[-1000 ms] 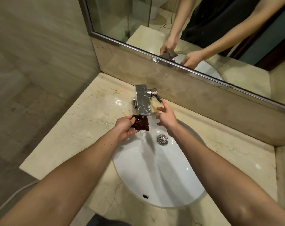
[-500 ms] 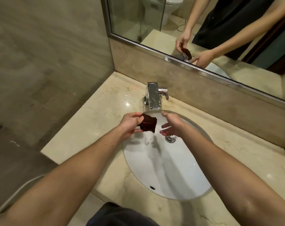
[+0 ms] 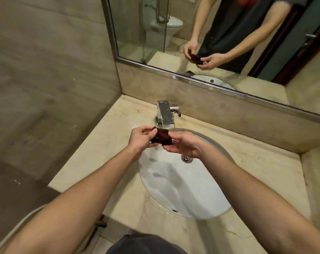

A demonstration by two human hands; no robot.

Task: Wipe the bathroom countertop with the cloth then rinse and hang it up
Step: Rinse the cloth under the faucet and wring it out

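Observation:
A small dark brown cloth (image 3: 162, 137), bunched up, hangs between both hands over the back edge of the white oval sink (image 3: 183, 189). My left hand (image 3: 141, 137) pinches its left end. My right hand (image 3: 184, 144) grips its right side, palm turned up under it. The chrome faucet (image 3: 164, 114) stands just behind the cloth, and I see no water running from it. The beige marble countertop (image 3: 117, 142) surrounds the sink.
A large mirror (image 3: 228, 33) runs along the back wall above a marble backsplash (image 3: 228, 114) and reflects my arms and the cloth. A tiled wall (image 3: 45, 70) closes the left side. The sink drain (image 3: 187, 158) lies under my right wrist.
My right hand came down from the faucet handle to the cloth and took hold of it. Both hands drew back a little from under the spout.

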